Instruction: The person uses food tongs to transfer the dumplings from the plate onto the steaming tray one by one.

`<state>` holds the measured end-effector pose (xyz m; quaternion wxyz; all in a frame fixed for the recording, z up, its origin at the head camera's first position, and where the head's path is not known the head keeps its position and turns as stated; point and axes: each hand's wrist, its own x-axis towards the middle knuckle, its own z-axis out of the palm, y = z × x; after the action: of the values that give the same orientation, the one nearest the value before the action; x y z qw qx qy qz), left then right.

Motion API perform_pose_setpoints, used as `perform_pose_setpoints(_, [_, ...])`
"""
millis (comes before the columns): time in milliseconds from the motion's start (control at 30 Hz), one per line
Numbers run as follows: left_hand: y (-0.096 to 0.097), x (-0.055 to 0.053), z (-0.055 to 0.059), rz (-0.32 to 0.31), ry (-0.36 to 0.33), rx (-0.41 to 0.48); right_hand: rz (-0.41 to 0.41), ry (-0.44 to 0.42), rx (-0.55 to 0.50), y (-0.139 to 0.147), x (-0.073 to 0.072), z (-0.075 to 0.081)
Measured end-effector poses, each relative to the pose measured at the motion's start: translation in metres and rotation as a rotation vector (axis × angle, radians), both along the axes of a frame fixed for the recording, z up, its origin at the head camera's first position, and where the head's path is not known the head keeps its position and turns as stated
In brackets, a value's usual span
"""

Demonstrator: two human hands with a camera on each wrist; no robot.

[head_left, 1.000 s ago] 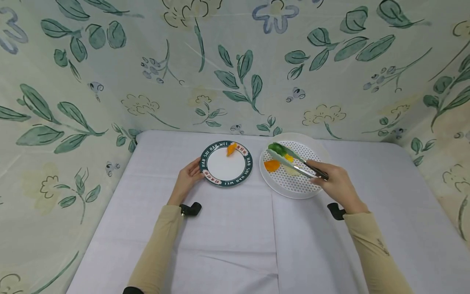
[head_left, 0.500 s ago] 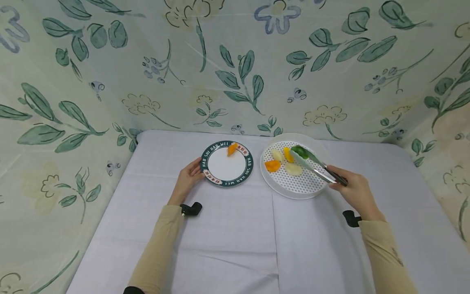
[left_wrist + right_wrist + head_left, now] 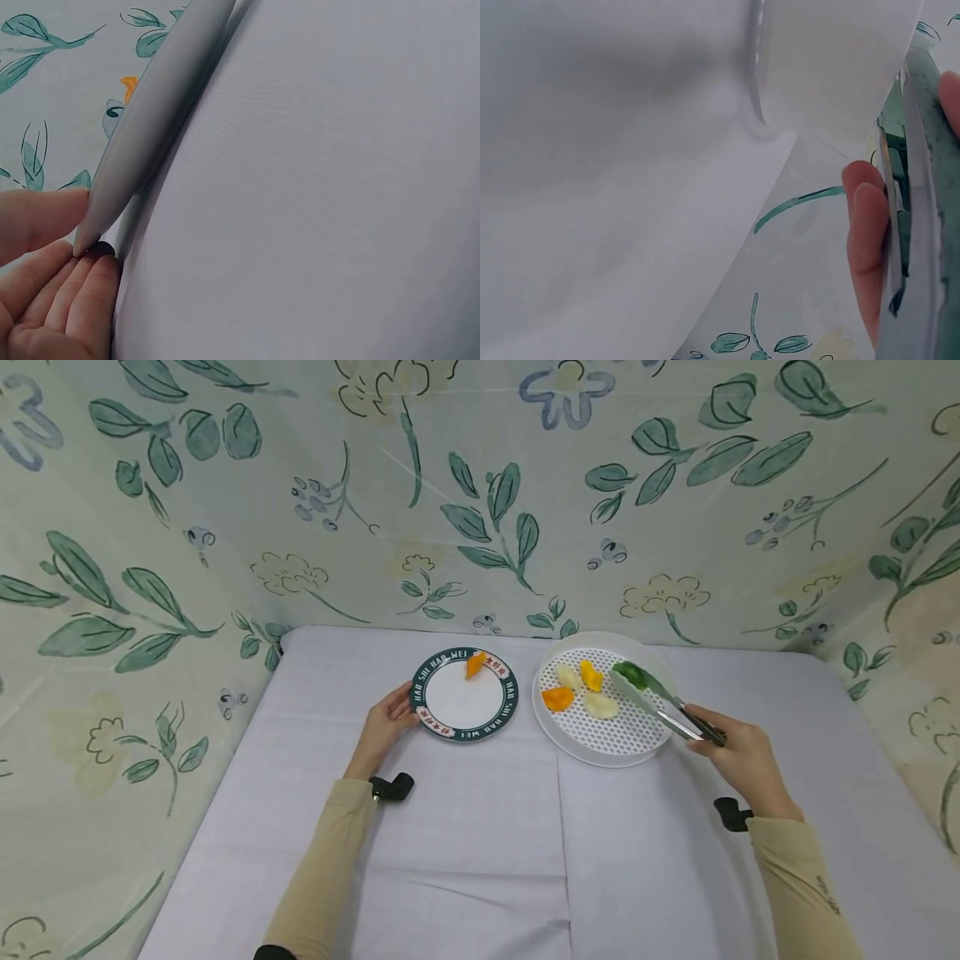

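My left hand (image 3: 384,727) pinches the near-left rim of a green-edged white plate (image 3: 461,703), thumb above and fingers below. In the left wrist view, the plate's edge (image 3: 161,105) appears tilted between thumb and fingers. An orange vegetable piece (image 3: 476,665) lies on the plate near its far rim. With my right hand (image 3: 742,756) I grip tongs (image 3: 705,728) with green tips. Those tips are around a green vegetable piece (image 3: 628,673), over the right part of a round white perforated tray (image 3: 600,743). Whether the piece touches the tray is unclear.
On the tray lie an orange piece (image 3: 557,698), a yellow piece (image 3: 592,676) and two pale slices, one of them a larger slice (image 3: 601,706). A white cloth (image 3: 480,843) covers the table. Leaf-patterned fabric (image 3: 495,527) hangs behind it.
My right hand and the tongs have moved right, and the green piece has travelled with them from the tray's left side, uncovering the pale slices. My left hand and the plate stay put.
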<state>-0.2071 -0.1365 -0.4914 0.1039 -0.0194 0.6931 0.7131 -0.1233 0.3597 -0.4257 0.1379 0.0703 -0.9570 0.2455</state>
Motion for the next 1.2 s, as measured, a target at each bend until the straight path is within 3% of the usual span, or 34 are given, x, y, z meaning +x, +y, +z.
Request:
perform_pose_setpoints(167, [0.0,-0.004,-0.01,0.011,0.016,-0.023,-0.004,-0.021,0.006,-0.001,-0.001,-0.001])
perform_pose_setpoints(800, [0.0,-0.003,-0.01,0.026,0.023,-0.009,-0.053,-0.095,-0.047,-0.016,0.001,0.003])
perform_pose_setpoints(1200, [0.0,-0.003,-0.009,0.016,0.036,0.0,0.018,-0.08,-0.111,-0.054,-0.005,0.014])
